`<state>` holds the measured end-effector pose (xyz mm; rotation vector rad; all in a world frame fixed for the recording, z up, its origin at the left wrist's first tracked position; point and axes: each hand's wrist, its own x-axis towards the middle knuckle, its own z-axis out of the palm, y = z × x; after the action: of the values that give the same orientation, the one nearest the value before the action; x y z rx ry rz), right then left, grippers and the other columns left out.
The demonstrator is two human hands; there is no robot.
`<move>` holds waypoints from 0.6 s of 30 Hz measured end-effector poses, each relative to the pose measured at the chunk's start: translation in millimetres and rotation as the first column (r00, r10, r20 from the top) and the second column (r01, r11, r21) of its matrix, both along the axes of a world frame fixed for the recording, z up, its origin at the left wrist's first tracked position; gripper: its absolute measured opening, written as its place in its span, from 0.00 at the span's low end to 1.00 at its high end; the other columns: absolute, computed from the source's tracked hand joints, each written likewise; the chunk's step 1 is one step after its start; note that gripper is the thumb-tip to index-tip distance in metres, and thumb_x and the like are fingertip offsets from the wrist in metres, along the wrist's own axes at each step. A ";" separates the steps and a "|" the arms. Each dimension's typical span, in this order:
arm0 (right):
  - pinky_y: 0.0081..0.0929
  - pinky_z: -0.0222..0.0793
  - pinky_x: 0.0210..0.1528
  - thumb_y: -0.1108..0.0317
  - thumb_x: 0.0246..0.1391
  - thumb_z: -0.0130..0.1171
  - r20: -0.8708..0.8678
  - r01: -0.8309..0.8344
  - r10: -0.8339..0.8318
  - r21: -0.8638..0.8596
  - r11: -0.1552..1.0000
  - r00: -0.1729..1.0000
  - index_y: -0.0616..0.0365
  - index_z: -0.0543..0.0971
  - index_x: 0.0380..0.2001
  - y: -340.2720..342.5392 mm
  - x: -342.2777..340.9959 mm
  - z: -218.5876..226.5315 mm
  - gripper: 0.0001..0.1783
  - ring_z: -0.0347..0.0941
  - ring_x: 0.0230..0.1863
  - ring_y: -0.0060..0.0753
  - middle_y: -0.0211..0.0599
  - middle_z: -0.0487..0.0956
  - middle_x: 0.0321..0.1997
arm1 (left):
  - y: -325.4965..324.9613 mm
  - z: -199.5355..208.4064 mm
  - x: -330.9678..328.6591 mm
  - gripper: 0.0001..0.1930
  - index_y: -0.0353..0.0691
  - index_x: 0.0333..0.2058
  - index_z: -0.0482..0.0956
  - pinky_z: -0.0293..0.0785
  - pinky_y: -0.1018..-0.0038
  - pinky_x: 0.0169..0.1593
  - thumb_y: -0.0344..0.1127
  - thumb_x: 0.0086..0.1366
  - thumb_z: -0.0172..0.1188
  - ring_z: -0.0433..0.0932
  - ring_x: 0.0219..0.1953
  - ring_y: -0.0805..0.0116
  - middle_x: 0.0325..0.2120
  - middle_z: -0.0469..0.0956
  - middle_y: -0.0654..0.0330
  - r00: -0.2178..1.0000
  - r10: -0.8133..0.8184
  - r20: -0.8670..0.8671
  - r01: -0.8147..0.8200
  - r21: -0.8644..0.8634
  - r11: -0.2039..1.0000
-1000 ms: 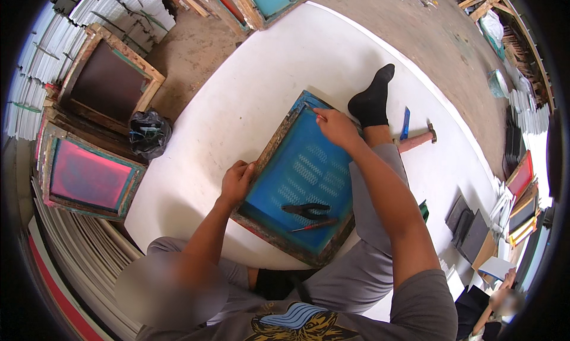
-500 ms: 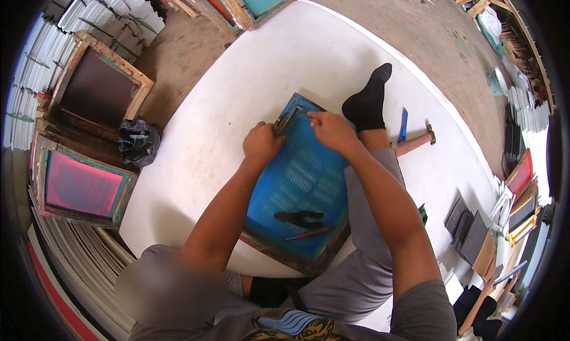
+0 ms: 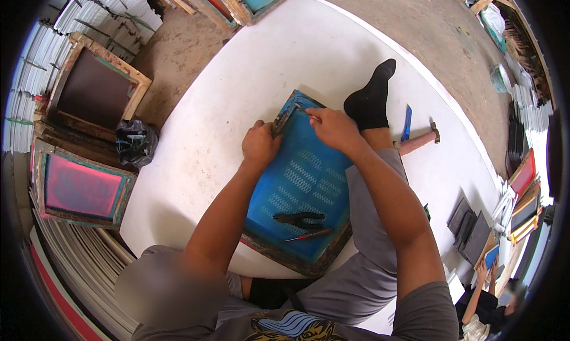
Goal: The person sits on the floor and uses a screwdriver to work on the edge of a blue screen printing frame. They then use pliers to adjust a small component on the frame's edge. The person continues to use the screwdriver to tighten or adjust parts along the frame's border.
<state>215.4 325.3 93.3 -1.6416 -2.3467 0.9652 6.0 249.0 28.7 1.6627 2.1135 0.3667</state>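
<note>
A screen printing frame [image 3: 332, 253] with blue mesh and a worn wooden border lies slanted before me, beside my bent leg. My left hand [image 3: 260, 144] is closed round its upper left border. Over the mesh near the far corner, my right hand [image 3: 333, 129] pinches a thin tool [image 3: 313, 116] with a reddish shaft, its tip close to the inner edge of the border; its exact kind is too small to tell. Dark-handled pliers [image 3: 300, 218] rest on the near part of the mesh, with a thin red-handled tool [image 3: 307, 234] just below them.
Right of my black-socked foot [image 3: 371, 97] lie a blue cutter knife [image 3: 407, 122] and a hammer [image 3: 418, 142] on the white board [image 3: 208, 103]. A black plastic bag [image 3: 136, 142] and more screen frames [image 3: 83, 186] stand left. A co-worker's arms [image 3: 475, 293] show at lower right.
My right hand has shifted slightly left at the far corner, and the thin tool in it now shows. At lower right, the co-worker's arms have moved up to a blue panel.
</note>
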 end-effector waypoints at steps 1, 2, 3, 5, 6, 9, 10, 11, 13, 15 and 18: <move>0.48 0.77 0.58 0.60 0.67 0.54 -0.003 -0.008 0.008 -0.012 1.000 1.000 0.50 0.83 0.58 0.5 -0.2 0.8 0.20 0.82 0.52 0.57 0.50 0.86 0.49 | -0.3 -0.6 0.0 0.14 0.41 0.43 0.87 0.81 0.55 0.48 0.40 0.60 0.71 0.83 0.46 0.51 0.43 0.80 0.54 1.000 -0.001 0.000 0.001 0.011 1.000; 0.49 0.76 0.59 0.61 0.67 0.54 -0.005 -0.016 0.016 -0.024 1.000 1.000 0.50 0.83 0.59 1.8 -0.1 1.5 0.20 0.82 0.52 0.57 0.51 0.86 0.50 | -0.7 -1.1 -0.1 0.14 0.41 0.43 0.87 0.82 0.55 0.48 0.40 0.60 0.71 0.83 0.46 0.51 0.43 0.80 0.54 1.000 -0.001 0.001 0.001 0.021 1.000; 0.51 0.76 0.59 0.61 0.67 0.54 -0.007 -0.024 0.023 -0.036 0.999 1.000 0.51 0.82 0.59 2.8 0.0 2.2 0.21 0.82 0.53 0.58 0.52 0.85 0.51 | -0.7 -1.1 0.0 0.14 0.41 0.42 0.87 0.82 0.55 0.48 0.40 0.60 0.71 0.83 0.46 0.51 0.43 0.80 0.54 1.000 -0.002 0.002 0.002 0.033 0.999; 0.51 0.76 0.59 0.61 0.67 0.54 -0.008 -0.019 0.019 -0.037 0.999 1.000 0.51 0.83 0.59 3.2 -0.8 1.1 0.21 0.82 0.53 0.58 0.52 0.85 0.51 | -0.7 -0.7 -0.5 0.14 0.42 0.42 0.87 0.82 0.56 0.48 0.40 0.60 0.72 0.83 0.46 0.51 0.43 0.80 0.55 1.000 -0.003 -0.003 0.003 0.027 1.000; 0.51 0.76 0.59 0.61 0.67 0.54 -0.007 -0.017 0.017 -0.038 0.999 1.000 0.51 0.83 0.59 3.2 -1.7 1.9 0.21 0.82 0.53 0.58 0.52 0.85 0.51 | -0.8 0.2 -0.3 0.14 0.42 0.42 0.87 0.82 0.56 0.48 0.40 0.60 0.72 0.83 0.46 0.52 0.43 0.80 0.55 1.000 -0.003 -0.004 0.003 0.024 1.000; 0.47 0.77 0.58 0.59 0.68 0.54 0.061 -0.007 0.010 -0.041 0.999 0.998 0.48 0.84 0.58 3.8 -4.9 7.1 0.20 0.82 0.51 0.57 0.49 0.86 0.49 | -1.7 2.5 1.5 0.14 0.42 0.42 0.87 0.82 0.56 0.48 0.39 0.59 0.72 0.83 0.45 0.52 0.43 0.80 0.55 1.000 0.015 0.009 -0.015 0.029 0.999; 0.47 0.77 0.58 0.60 0.67 0.54 0.095 -0.015 0.018 -0.037 0.999 0.995 0.47 0.84 0.58 4.9 -6.6 8.4 0.20 0.82 0.51 0.56 0.49 0.86 0.49 | -1.9 2.4 1.6 0.14 0.42 0.42 0.87 0.82 0.56 0.48 0.39 0.59 0.72 0.83 0.45 0.52 0.43 0.80 0.55 1.000 0.008 0.009 -0.008 0.041 0.999; 0.47 0.77 0.58 0.61 0.67 0.54 0.129 -0.022 0.026 -0.033 0.999 0.991 0.47 0.84 0.58 7.3 -8.6 9.8 0.20 0.83 0.51 0.56 0.48 0.86 0.50 | -1.6 2.6 1.7 0.14 0.42 0.42 0.87 0.82 0.56 0.48 0.39 0.59 0.72 0.83 0.45 0.52 0.43 0.80 0.55 1.000 0.000 0.010 0.000 0.053 0.999; 0.47 0.78 0.58 0.63 0.65 0.54 0.226 -0.048 0.052 -0.023 0.999 0.973 0.48 0.84 0.57 10.4 -18.7 20.0 0.20 0.83 0.51 0.55 0.48 0.86 0.50 | -1.8 -0.6 0.4 0.13 0.42 0.41 0.87 0.82 0.56 0.48 0.39 0.58 0.71 0.83 0.45 0.52 0.42 0.80 0.55 1.000 -0.016 0.012 0.015 0.085 0.996; 0.48 0.79 0.57 0.66 0.62 0.54 0.349 -0.087 0.087 -0.016 0.996 0.933 0.51 0.85 0.55 13.4 -35.3 33.6 0.20 0.83 0.51 0.55 0.49 0.86 0.50 | -2.1 -9.4 -2.8 0.13 0.42 0.41 0.87 0.81 0.56 0.48 0.38 0.58 0.71 0.83 0.44 0.52 0.41 0.80 0.55 0.999 -0.032 0.013 0.030 0.125 0.992; 0.49 0.79 0.55 0.69 0.59 0.55 0.472 -0.196 0.189 -0.035 0.980 0.861 0.57 0.86 0.48 13.9 -63.7 68.8 0.17 0.83 0.53 0.55 0.53 0.86 0.51 | -0.9 -9.4 -7.3 0.12 0.40 0.38 0.87 0.81 0.56 0.47 0.38 0.58 0.71 0.83 0.42 0.50 0.38 0.81 0.53 0.998 -0.051 0.026 0.048 0.111 0.993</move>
<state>151.7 339.2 162.2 -1.8340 -2.8698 0.6163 -1.3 248.2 19.3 1.7573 2.0602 0.4972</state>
